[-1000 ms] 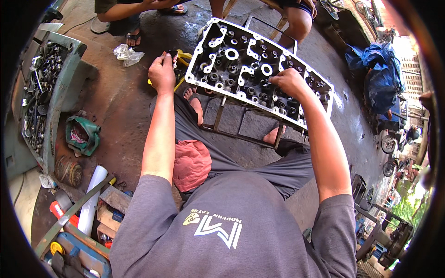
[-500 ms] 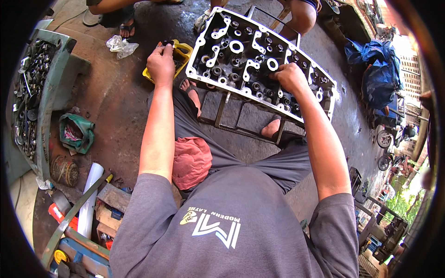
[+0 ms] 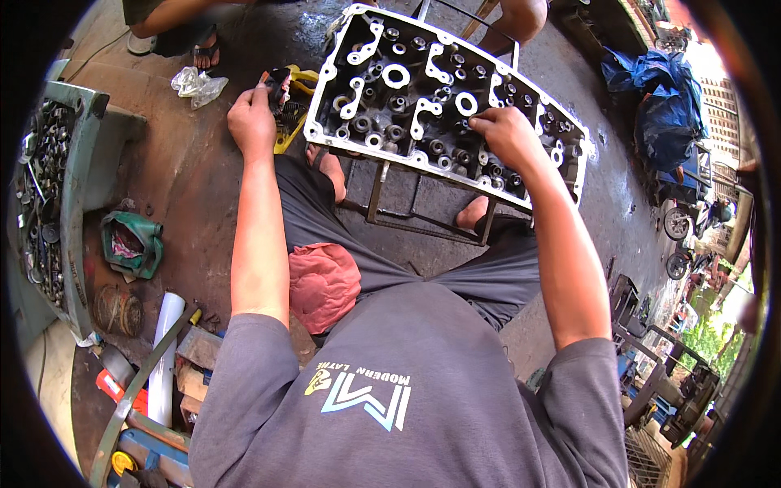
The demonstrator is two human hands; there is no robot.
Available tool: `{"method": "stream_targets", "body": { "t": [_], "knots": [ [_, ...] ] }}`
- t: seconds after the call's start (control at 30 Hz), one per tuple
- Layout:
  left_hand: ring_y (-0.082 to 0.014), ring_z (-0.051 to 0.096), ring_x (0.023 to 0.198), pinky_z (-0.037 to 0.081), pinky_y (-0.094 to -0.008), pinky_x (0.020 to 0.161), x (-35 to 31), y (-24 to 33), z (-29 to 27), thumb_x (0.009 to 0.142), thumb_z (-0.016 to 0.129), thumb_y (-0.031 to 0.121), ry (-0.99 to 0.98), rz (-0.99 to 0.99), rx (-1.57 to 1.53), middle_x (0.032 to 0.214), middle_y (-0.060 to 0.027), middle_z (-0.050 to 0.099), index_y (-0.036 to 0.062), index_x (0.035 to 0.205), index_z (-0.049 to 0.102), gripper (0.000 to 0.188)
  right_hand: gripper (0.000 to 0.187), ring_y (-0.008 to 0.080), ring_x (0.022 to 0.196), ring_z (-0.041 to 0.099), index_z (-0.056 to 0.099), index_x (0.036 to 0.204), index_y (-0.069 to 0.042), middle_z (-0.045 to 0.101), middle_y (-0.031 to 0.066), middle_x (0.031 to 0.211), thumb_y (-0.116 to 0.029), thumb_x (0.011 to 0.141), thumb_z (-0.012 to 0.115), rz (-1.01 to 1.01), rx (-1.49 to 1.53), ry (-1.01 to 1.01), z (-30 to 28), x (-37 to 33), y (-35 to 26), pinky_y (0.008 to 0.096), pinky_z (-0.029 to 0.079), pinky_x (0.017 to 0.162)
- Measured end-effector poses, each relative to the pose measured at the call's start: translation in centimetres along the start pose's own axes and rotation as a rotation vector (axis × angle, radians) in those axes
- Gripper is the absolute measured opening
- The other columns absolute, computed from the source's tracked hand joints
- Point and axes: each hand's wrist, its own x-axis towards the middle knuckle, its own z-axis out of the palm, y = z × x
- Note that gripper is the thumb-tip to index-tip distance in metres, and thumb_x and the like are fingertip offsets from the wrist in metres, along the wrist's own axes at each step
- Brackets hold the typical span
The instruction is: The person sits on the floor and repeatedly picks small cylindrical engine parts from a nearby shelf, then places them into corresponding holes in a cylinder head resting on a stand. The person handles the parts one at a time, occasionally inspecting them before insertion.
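A grey metal engine cylinder head (image 3: 423, 161) rests tilted on a dark metal frame stand (image 3: 376, 195) in front of me. Its open top shows springs, round bores and pale rings. My right hand (image 3: 506, 137) reaches over the middle of it, thumb and fingers pinched together near a pale ring; anything between the fingertips is hidden. Left of the cylinder head, my left hand (image 3: 252, 122) grips a small dark object (image 3: 279, 88) with an orange-red edge, whose kind I cannot make out. Just behind that hand is a yellow container (image 3: 304, 79) with small metal parts, partly covered.
A metal tray (image 3: 69, 195) full of loose parts stands at left, above a green cut-open container (image 3: 134, 244). A clear plastic bag (image 3: 199, 86) lies on the floor. A reddish cloth (image 3: 324, 281) rests by my thigh. Other people's legs show beyond the cylinder head.
My left hand has shifted left from over the yellow container, and the dark object in it now shows more. My right hand stays pinched over the cylinder head. The whole view has shifted slightly.
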Motion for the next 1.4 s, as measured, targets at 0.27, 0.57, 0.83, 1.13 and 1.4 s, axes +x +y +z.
{"method": "stream_targets", "body": {
  "t": [0.27, 0.57, 0.83, 1.13, 1.4],
  "knots": [
    [-0.0028, 0.04, 0.055, 0.03, -0.0179, 0.045, -9.2, 12.3, -5.8, 0.101, 0.049, 0.019, -0.094, -0.15, -0.726, 0.068, 0.0032, 0.044, -0.0007, 0.099, 0.06, 0.023, 0.035, 0.021, 0.09, 0.064, 0.065, 0.111, -0.002, 0.067, 0.0097, 0.101, -0.033, 0.096, 0.056, 0.219, 1.454, -0.121, 0.8, -13.5, -1.1, 0.0352, 0.053, 0.081],
    [-0.0304, 0.058, 0.087, 0.045, -0.0413, 0.081, -26.0, 22.7, -2.3, 0.085, 0.065, 0.014, -0.739, 0.717, -0.136, 0.092, -0.0142, 0.06, 0.0009, 0.101, 0.065, 0.021, 0.046, 0.0316, 0.109, 0.057, 0.054, 0.117, 0.004, 0.06, 0.0174, 0.112, -0.034, 0.099, 0.034, 0.044, 2.538, -0.646, 7.8, -15.9, -0.7, 0.041, 0.046, 0.098],
    [-0.0309, 0.059, 0.098, 0.045, -0.0405, 0.09, -29.5, 24.0, -1.7, 0.087, 0.064, 0.016, -0.876, 0.931, -0.112, 0.106, -0.0164, 0.061, 0.0004, 0.112, 0.065, 0.03, 0.046, 0.0334, 0.118, 0.051, 0.056, 0.124, -0.004, 0.059, 0.017, 0.123, -0.039, 0.096, 0.049, 0.165, 2.218, -0.452, 7.6, -17.9, 5.0, 0.0431, 0.04, 0.105],
    [-0.0373, 0.045, 0.127, 0.037, -0.0426, 0.106, -15.8, 27.5, 4.4, 0.078, 0.07, 0.018, -0.73, 0.968, 0.472, 0.137, -0.0215, 0.046, 0.0048, 0.13, 0.052, 0.057, 0.025, 0.0046, 0.057, 0.04, 0.055, 0.088, -0.011, 0.05, 0.0003, 0.08, -0.034, 0.097, 0.056, 0.275, 2.346, -0.307, 3.2, -18.9, 12.1, 0.0136, 0.031, 0.041],
    [-0.0437, 0.021, 0.142, 0.025, -0.0537, 0.114, -10.8, 26.4, 15.0, 0.061, 0.087, 0.035, -1.096, 1.092, 1.265, 0.156, -0.0216, 0.018, 0.0149, 0.151, 0.022, 0.113, 0.021, 0.0103, 0.065, 0.043, 0.05, 0.093, 0.0, 0.049, 0.0075, 0.086, -0.018, 0.103, 0.044, -0.372, 2.557, 0.301, -3.2, -12.3, 31.4, 0.0198, 0.039, 0.046]
  ]
}}
